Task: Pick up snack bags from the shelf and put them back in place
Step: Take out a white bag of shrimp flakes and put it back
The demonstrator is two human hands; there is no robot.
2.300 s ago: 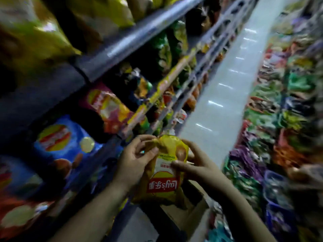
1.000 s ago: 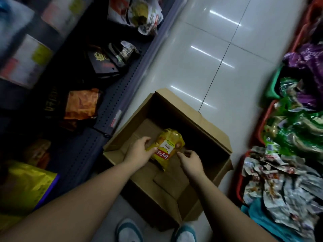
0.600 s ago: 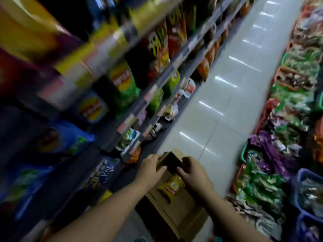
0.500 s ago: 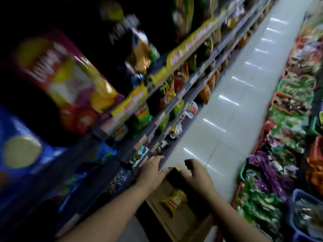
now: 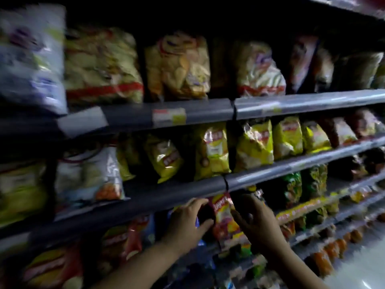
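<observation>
head view shows both bare hands raised to a store shelf, framing a maroon snack bag (image 5: pixel 224 213) that stands upright on the shelf just under a grey shelf rail (image 5: pixel 145 197). the left hand (image 5: pixel 185 223) sits at the bag's left side, its fingers (image 5: pixel 195 202) curved over the top and the thumb (image 5: pixel 205 224) stretched below, forming an open c with a dark gap inside; the thumb tip comes right up to the bag's left edge. the right hand (image 5: pixel 260 224) is on the bag's right side with fingers spread apart, the lower fingertips (image 5: pixel 236 215) at or just against the bag's right edge. motion blur makes it impossible to tell whether either hand truly touches the bag; neither is closed around it. the bag lies between the two hands, its top tucked under the rail. yellow chip bags (image 5: pixel 212 151) line the shelf above, and green bags (image 5: pixel 293 184) stand further right.
</observation>
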